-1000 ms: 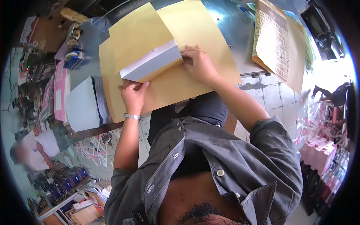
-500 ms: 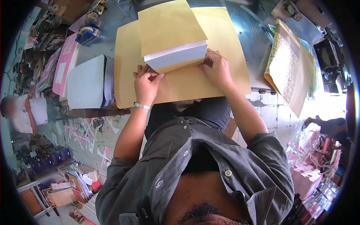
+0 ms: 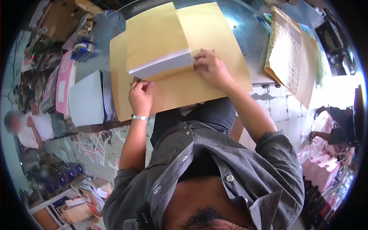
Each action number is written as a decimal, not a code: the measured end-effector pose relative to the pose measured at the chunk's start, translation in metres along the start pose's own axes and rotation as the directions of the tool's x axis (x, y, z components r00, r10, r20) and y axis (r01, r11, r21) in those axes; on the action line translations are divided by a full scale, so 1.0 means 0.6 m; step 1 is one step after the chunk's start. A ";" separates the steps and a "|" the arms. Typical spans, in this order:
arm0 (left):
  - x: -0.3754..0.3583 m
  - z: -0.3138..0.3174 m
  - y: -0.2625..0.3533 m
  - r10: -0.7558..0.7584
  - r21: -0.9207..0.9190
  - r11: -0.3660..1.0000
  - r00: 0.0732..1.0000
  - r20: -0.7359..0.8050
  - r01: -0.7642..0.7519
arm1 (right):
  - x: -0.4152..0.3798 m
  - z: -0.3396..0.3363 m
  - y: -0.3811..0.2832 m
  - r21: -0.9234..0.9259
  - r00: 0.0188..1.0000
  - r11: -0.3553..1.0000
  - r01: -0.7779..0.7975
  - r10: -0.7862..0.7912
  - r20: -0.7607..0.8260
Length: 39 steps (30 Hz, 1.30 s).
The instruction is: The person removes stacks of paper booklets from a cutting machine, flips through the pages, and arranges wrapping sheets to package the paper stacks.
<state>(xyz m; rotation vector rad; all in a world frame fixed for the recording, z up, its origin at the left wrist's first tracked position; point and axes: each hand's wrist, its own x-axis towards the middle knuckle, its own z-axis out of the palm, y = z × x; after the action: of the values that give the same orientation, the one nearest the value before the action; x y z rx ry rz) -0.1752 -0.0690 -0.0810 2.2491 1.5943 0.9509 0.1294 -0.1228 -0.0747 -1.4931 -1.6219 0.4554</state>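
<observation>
A thick block of white-edged paper (image 3: 163,63) with a yellow-brown cover sheet (image 3: 155,36) on top lies on a larger yellow-brown sheet (image 3: 211,28). My left hand (image 3: 141,96), with a metal bracelet at the wrist, is at the block's near left corner. Its fingers are curled in, thumb close to them; whatever is between them is hidden. Beside the block's near right corner is my right hand (image 3: 212,69), fingers loosely bent and apart from the thumb, touching or just over the large sheet.
Left on the metal table (image 3: 103,30) stand a white-covered stack (image 3: 87,99), pink-covered booklets (image 3: 63,86) and a blue tape dispenser (image 3: 81,50). Printed brown paper (image 3: 285,53) hangs over the right edge. Paper scraps litter the floor. People are at far left and right.
The view has turned slightly, so the block and sheets appear further left. My right hand has loosened from a pinch near the block's corner. The left hand stays at its corner.
</observation>
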 end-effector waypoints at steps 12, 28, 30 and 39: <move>0.032 -0.034 -0.012 0.021 -0.061 0.998 0.989 0.145 -0.012 | 0.136 -0.063 0.009 -0.219 0.926 0.968 -0.125 0.193 0.324; 0.200 -0.006 -0.127 0.065 -0.096 0.995 0.924 0.377 -0.031 | 0.292 -0.014 0.115 -0.137 0.986 0.987 0.085 -0.064 0.152; 0.266 0.030 -0.107 0.111 -0.197 0.979 0.934 0.339 -0.045 | 0.295 -0.015 0.111 -0.155 0.983 0.985 0.075 -0.047 0.175; 0.301 0.044 -0.105 0.211 -0.151 0.975 0.891 0.402 -0.163 | 0.243 -0.016 0.087 -0.202 0.986 0.977 0.066 -0.034 0.161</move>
<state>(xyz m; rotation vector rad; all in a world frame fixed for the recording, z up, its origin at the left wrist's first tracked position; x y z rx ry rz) -0.1706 0.1237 -0.0662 2.3538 1.1271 0.5293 0.1820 0.0220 -0.0589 -1.5978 -1.8740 0.3934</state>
